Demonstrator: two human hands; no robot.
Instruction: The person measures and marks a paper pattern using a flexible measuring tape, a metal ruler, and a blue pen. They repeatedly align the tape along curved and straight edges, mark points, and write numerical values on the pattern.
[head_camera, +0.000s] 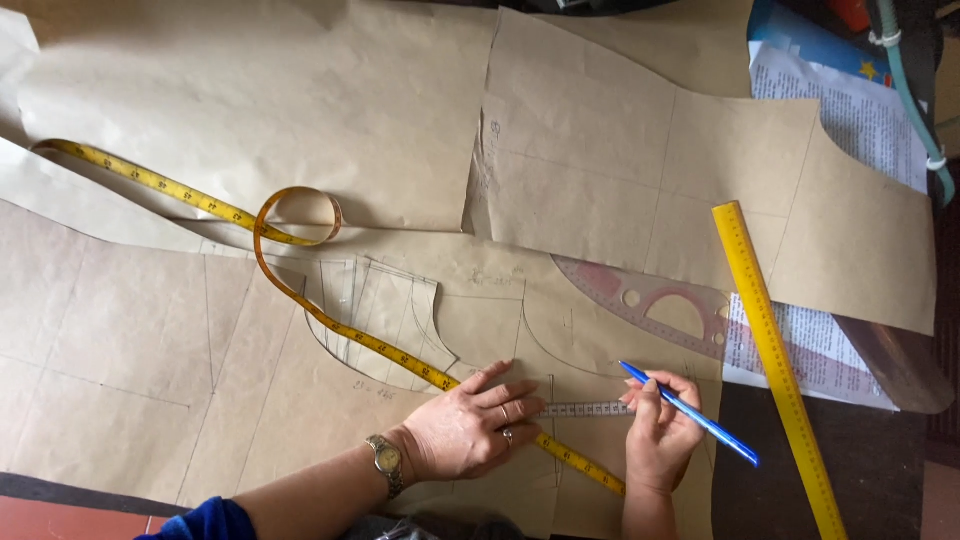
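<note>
**Hands steady a small ruler on pattern paper**

At the far left, brown pattern paper (150, 360) covers the desk (880, 470), marked with faint pencil lines. It looks thin and light, likely to crease or slide unless pressed flat. A yellow tape measure (300, 290) curls across it in a loose loop and runs down to the right, passing under the left hand (470, 425); being soft and limp, it would take any shape given to it.

The left hand, with a wristwatch (386, 460) and rings, lies flat with fingers spread, its grip apart, pressing on the paper and on the end of a small clear ruler (590, 409). That ruler lies level between the two hands; it looks stiff and slim, best held by pressing down from above.

The right hand (655, 430) has its grip clamped on a blue pen (690, 413), tip pointing up and left, while its fingertips touch the ruler's right end.

Further right lie a translucent curved ruler (650, 305), partly under paper, and a long yellow ruler (775, 360), cut off at the bottom edge. Printed sheets (860, 110) peek out beneath the paper. The pencil notes are too faint to make out.
</note>
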